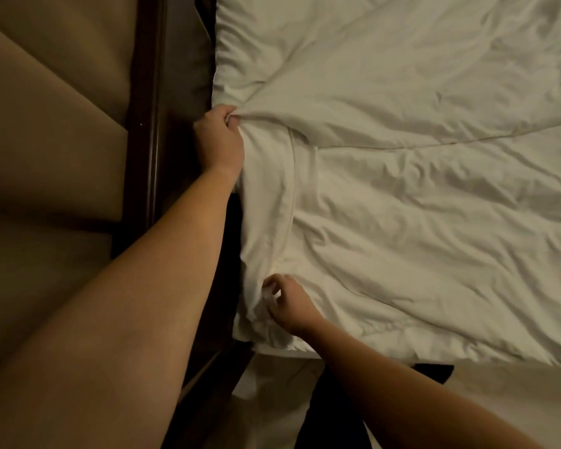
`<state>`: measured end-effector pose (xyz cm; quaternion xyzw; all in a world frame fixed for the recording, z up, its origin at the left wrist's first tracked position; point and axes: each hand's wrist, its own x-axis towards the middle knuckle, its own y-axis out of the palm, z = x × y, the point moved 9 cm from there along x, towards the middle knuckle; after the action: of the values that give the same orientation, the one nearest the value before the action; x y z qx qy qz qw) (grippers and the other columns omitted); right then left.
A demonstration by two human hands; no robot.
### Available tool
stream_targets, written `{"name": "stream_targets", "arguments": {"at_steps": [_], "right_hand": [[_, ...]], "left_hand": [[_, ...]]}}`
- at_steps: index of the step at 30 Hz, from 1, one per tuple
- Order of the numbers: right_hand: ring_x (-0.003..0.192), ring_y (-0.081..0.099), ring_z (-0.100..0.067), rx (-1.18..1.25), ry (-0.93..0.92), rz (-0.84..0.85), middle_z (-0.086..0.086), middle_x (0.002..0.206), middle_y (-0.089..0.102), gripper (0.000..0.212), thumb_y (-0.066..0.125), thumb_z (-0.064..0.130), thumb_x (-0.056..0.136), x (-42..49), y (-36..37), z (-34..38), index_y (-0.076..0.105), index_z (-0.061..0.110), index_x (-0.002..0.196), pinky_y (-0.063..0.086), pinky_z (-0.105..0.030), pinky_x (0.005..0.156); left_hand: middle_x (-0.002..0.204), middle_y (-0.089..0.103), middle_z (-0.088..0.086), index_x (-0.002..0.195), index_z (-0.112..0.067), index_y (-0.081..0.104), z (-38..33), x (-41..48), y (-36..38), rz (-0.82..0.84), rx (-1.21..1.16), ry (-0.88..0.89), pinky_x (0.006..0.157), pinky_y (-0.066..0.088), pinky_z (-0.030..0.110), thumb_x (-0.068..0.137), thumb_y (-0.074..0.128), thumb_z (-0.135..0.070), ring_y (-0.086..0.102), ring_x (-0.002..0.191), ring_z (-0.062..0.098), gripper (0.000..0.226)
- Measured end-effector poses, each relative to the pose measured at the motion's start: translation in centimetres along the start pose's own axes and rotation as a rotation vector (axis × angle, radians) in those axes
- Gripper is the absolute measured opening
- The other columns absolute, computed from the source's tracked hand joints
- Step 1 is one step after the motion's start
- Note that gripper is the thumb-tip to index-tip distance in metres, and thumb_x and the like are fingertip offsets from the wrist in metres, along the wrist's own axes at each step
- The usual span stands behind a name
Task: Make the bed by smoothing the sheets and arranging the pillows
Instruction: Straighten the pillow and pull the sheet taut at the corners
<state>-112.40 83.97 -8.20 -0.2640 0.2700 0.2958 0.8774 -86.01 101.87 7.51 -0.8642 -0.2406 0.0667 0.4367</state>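
Observation:
A wrinkled white duvet covers the bed and fills the right of the view. My left hand is closed on a bunch of the duvet at its left edge, beside the headboard, and folds radiate from the grip. My right hand pinches the duvet's edge nearer to me, close to its lower left corner, with fabric gathered between thumb and fingers. No pillow is recognisable in view.
A padded beige headboard with a dark wooden frame runs along the left. A dark gap lies between frame and bedding. Below the duvet's near edge a white sheet and a dark patch show.

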Motion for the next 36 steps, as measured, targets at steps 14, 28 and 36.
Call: {"name": "stream_targets", "arguments": {"at_steps": [14, 28, 36], "right_hand": [[0.135, 0.051, -0.017, 0.165, 0.109, 0.477, -0.002, 0.154, 0.046, 0.080, 0.064, -0.001, 0.091, -1.3, 4.4, 0.8, 0.027, 0.016, 0.159, 0.041, -0.032, 0.113], [0.122, 0.059, -0.019, -0.054, 0.062, 0.058, -0.002, 0.135, 0.063, 0.049, 0.058, 0.019, 0.096, 2.4, -6.6, 1.8, 0.054, 0.022, 0.145, 0.044, -0.026, 0.100], [0.122, 0.058, -0.022, -0.018, -0.130, -0.344, -0.005, 0.146, 0.050, 0.048, 0.057, 0.032, 0.100, 4.5, -20.8, 6.7, 0.050, 0.026, 0.147, 0.043, -0.031, 0.106]], "left_hand": [[0.114, 0.073, 0.011, 0.118, -0.011, 0.074, 0.0, -0.9, 0.4, 0.090, -0.041, -0.050, 0.092, 0.050, 0.028, 0.097, 0.057, -0.026, 0.067, 0.106, 0.026, 0.031], [0.157, 0.039, 0.012, 0.140, -0.015, 0.060, 1.2, -3.9, 1.9, 0.245, 0.032, -0.088, 0.122, 0.025, 0.042, 0.106, 0.039, -0.049, 0.033, 0.144, 0.032, 0.053], [0.158, 0.038, 0.013, 0.147, -0.013, 0.054, 0.1, -2.1, 1.4, 0.175, -0.040, -0.139, 0.123, 0.026, 0.040, 0.110, 0.035, -0.038, 0.036, 0.145, 0.029, 0.048]]}}
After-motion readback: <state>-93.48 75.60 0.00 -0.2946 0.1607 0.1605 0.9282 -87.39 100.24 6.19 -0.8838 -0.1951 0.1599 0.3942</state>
